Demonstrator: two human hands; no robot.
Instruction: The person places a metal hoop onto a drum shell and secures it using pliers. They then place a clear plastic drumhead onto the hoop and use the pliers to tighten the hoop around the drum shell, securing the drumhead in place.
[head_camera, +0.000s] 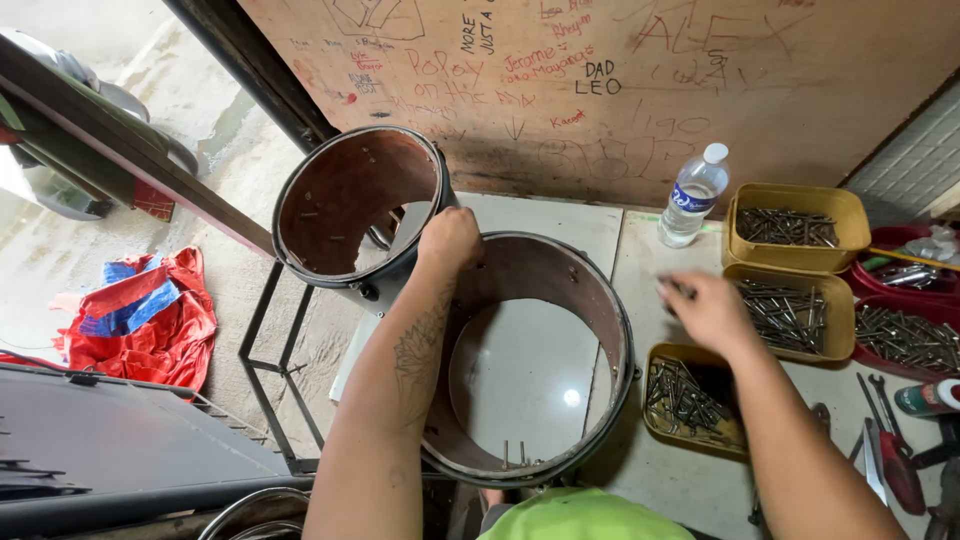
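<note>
The left hand (450, 240) is closed over the far rim of a large drum shell (530, 360), an open cylinder with a brown inner wall and a dark outer hoop that stands on the pale counter (560, 215) near its left edge, so that the counter's surface shows through the middle of it. A smaller drum shell (350, 200) of the same kind stands tilted just behind it at the counter's far left corner, its rim close to the left hand's knuckles; whether the two shells touch cannot be told. The right hand (710, 312) hovers to the right of the large shell, fingers curled narrow around what looks like a small metal piece (675, 290), though motion blur keeps this uncertain. It is above three yellow trays of metal rods: one (795, 228) toward the far edge, one (800, 312) just beside the hand, and one (690, 400) nearer the front edge, touching the large shell's side. A clear water bottle (693, 195) with a white cap stands at the far edge beside the farthest tray. Red tubs (905, 335) of more metal parts sit by the right edge, with wrenches (880, 430) and a red-handled tool lying near the front right corner.
</note>
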